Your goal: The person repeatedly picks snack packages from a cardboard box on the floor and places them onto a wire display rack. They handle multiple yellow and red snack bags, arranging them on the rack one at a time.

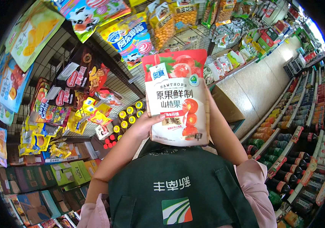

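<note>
A red and white pouch of dried hawthorn fruit (176, 97) is upright before my chest, its printed front towards the camera. My left hand (144, 125) grips its lower edge on the picture's left, the thumb lying across the front. The other arm reaches up behind the pouch's right side; that hand is hidden by the pouch. Just beyond the pouch hang bags of candy (132, 40) and bags of coated peanuts (162, 28) on a wire rack. Below the pouch is my dark green apron (174, 171).
Snack packets hang on the wire rack (54, 62) at left, above cardboard boxes (31, 178). Yellow-capped bottles (124, 124) stand near my left forearm. An open carton (226, 104) sits on the tiled floor (253, 94). Shelves of drink bottles (291, 171) line the right.
</note>
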Tool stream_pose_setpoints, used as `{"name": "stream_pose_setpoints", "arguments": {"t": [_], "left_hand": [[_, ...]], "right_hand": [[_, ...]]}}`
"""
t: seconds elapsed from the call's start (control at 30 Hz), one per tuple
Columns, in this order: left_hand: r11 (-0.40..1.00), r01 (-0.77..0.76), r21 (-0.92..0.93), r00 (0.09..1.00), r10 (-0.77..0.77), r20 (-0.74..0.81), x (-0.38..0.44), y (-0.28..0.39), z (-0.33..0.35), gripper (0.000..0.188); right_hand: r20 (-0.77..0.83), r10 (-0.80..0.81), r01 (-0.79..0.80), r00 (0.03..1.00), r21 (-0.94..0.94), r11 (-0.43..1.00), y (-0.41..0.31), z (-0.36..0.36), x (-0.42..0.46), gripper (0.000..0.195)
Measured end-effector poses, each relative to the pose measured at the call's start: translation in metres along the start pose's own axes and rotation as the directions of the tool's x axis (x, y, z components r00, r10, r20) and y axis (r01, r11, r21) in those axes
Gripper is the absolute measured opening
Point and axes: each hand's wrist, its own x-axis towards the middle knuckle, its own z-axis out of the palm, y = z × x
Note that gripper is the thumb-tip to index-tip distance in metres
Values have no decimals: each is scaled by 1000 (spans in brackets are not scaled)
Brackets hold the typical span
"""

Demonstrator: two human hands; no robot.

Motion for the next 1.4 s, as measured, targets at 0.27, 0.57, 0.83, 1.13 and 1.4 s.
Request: {"name": "stream_pose_setpoints", "arguments": {"t": [0.27, 0.57, 0.83, 1.13, 1.4], "left_hand": [[892, 400, -211, 786, -215, 580, 54, -33, 55, 52], [912, 401, 83, 742, -377, 554, 91, -44, 78, 53], [908, 138, 396, 989, -108, -96, 70, -18, -5, 34], [998, 52, 19, 888, -38, -458, -7, -29, -97, 34], [934, -137, -329, 740, -124, -661, -86, -73, -169, 33]], "right_hand": [[419, 103, -127, 902, 30, 991, 4, -24, -33, 70], [-44, -340, 339, 940, -13, 941, -29, -90, -86, 49], [-383, 262, -143, 886, 312, 939, 6, -178, -126, 37], [-782, 245, 51, 574, 333, 942, 51, -257, -64, 29], [-818, 109, 33, 565, 155, 987, 76, -328, -31, 21]]}}
